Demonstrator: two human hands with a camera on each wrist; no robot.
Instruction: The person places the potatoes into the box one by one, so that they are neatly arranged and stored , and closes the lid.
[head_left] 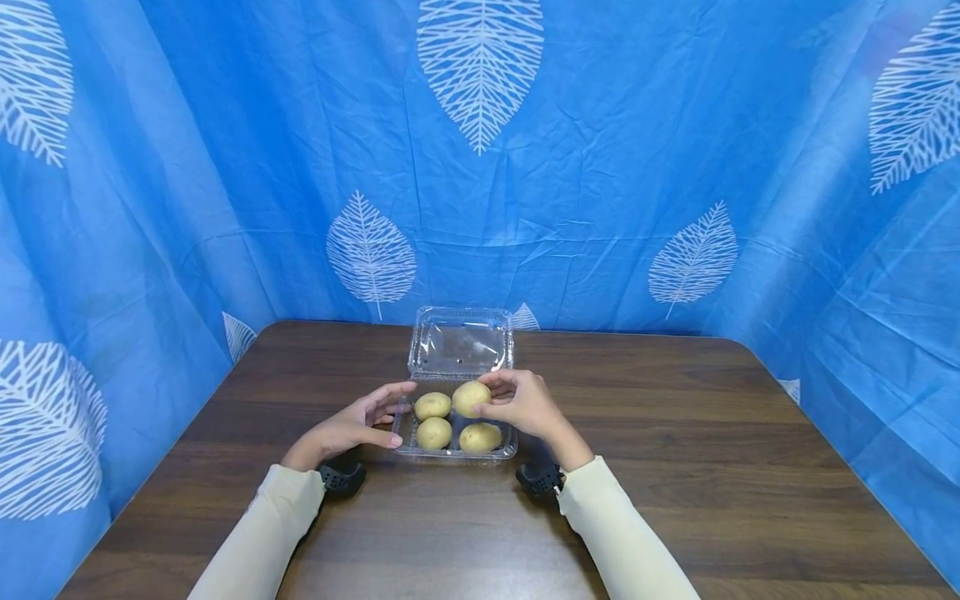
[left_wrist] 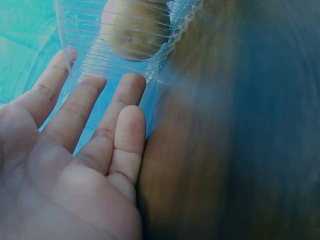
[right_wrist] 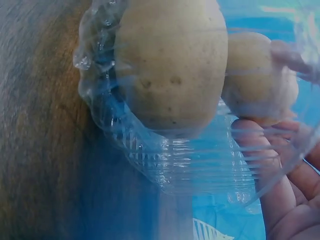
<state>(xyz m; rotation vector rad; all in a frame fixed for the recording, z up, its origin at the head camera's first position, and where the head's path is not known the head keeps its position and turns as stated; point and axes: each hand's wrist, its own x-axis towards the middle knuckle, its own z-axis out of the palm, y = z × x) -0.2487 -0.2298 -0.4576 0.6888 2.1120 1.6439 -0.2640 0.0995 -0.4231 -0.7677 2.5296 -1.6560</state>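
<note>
A clear plastic clamshell container (head_left: 457, 455) stands on the table with its lid (head_left: 461, 342) raised at the back. In the head view, my right hand (head_left: 528, 407) pinches a potato (head_left: 470, 399) between thumb and fingers, at the container's far right part. The right wrist view shows this potato (right_wrist: 257, 77) behind a nearer potato (right_wrist: 172, 65), through the clear wall. Other potatoes lie inside: one far left (head_left: 432, 406), one near left (head_left: 434, 433), one near right (head_left: 480, 437). At the container's left side, my left hand (head_left: 352, 423) touches the wall, fingers extended in the left wrist view.
The container sits on a brown wooden table (head_left: 675, 467), toward its middle. Behind and at both sides of the table hangs a blue curtain (head_left: 585, 192) with white leaf prints. A black wrist device (head_left: 342, 479) is strapped below the left hand, another (head_left: 538, 479) below the right.
</note>
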